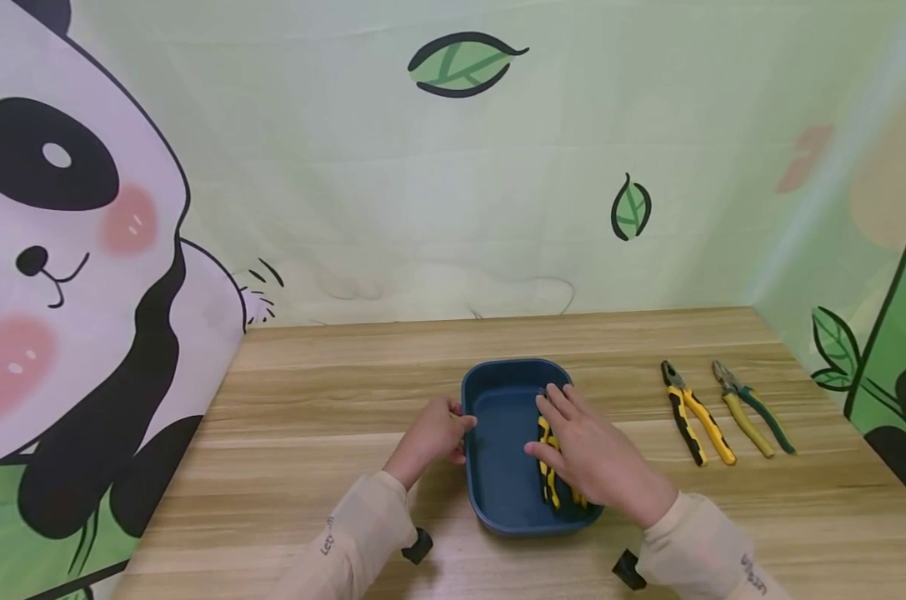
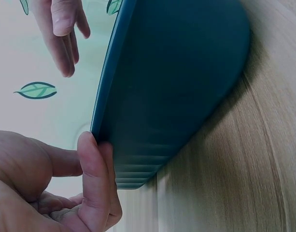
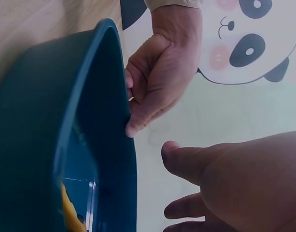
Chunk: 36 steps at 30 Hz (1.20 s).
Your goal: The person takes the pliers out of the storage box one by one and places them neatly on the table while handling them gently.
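Presently, head view: left hand [image 1: 436, 429] pinches left rim of deep blue rectangular box [image 1: 501, 475] on wood-grain table [image 1: 310, 433]. Right hand [image 1: 598, 454], fingers slightly apart, above black-and-yellow tool handles [image 1: 548, 475] in box's right side. Black-and-yellow pliers [image 1: 681, 417] and yellow-and-green pliers [image 1: 743, 417] farther right. Left wrist: bent fingers against rim. Right wrist: right thumb apart from fingers.

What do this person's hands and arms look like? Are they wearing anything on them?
The left hand and right hand are bare, with no gloves showing. The left sleeve and right sleeve are pale cream, each with small dark lettering. A small black block shows by the left cuff, another by the right.
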Tool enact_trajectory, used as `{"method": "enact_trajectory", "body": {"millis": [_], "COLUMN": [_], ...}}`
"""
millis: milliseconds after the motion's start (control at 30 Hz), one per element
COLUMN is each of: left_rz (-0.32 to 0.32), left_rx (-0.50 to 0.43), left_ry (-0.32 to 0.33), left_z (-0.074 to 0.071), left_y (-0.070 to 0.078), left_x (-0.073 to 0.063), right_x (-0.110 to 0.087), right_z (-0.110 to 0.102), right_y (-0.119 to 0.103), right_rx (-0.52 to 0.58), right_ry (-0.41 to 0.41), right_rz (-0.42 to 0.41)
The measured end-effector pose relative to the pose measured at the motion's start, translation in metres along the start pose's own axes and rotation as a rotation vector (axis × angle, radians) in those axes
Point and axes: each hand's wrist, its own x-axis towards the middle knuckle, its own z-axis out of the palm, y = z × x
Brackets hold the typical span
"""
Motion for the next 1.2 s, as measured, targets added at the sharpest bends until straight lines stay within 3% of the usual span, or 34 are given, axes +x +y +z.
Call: {"method": "enact_trajectory", "body": {"millis": [233, 567, 833, 1100, 1200], "left_rz": [-0.005, -0.009, -0.001, 0.008, 0.003], "left_rx": [0.005, 0.016, 0.026, 0.019, 0.021], "left_ry": [0.004, 0.017, 0.016, 0.015, 0.013], "left_z": [0.0, 0.0, 0.0, -0.001, -0.001], "left_y": [-0.001, 0.001, 0.0, 0.0, 0.0], "left_x": [0.002, 0.001, 0.0, 0.0, -0.001], "right_x": [0.0, 0.003, 0.007, 0.007, 0.007], "right_z": [0.008, 0.019, 0.024, 0.028, 0.03], "right_y": [-0.002, -0.006, -0.006, -0.013, -0.016], "right_rx": [0.023, -0.028, -0.076, -0.22, -0.23], "right_ry": [-0.01, 0.071, 0.044, 0.013, 0.007], "right_rz": [0.046, 0.091, 0.133, 0.06, 0.068]}}
